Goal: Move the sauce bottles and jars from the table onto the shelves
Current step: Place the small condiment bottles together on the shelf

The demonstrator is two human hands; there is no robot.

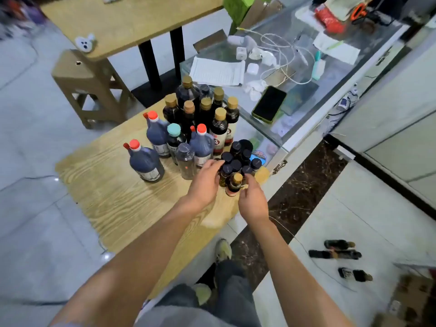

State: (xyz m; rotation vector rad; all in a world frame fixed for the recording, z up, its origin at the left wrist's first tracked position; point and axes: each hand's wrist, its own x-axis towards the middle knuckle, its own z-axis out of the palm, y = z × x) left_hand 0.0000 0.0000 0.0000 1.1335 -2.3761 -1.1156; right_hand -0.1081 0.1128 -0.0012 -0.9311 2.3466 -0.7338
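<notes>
- My left hand [204, 182] reaches into the near cluster of small dark bottles [238, 161], its fingers curled over the black caps on the cluster's left side; whether they actually clasp one bottle I cannot tell.
- My right hand [253, 201] is at the cluster's near right edge, just beside the small gold-capped bottle [234, 185], with fingers bent toward it; I cannot tell whether they hold it or only touch it.
- That gold-capped bottle stands at the near front of the cluster, between my two hands.
- All of these stand on the wooden table [113, 194], toward its right edge.
- Farther back on the same table stand tall dark bottles with gold caps [220, 127], grouped tightly.
- To the left of them are three blue jugs with red caps [144, 161]; the nearest one stands apart from the rest.
- A teal-capped bottle [174, 138] and a clear bottle [186, 160] stand between the jugs.
- To the right of the table is a glass counter [304, 100] bearing a dark phone [269, 103], white cables and papers.
- On the floor at the near right lie three dark bottles [339, 253] on their sides.
- A plastic stool [87, 88] stands far left, beside a second table [132, 22].
</notes>
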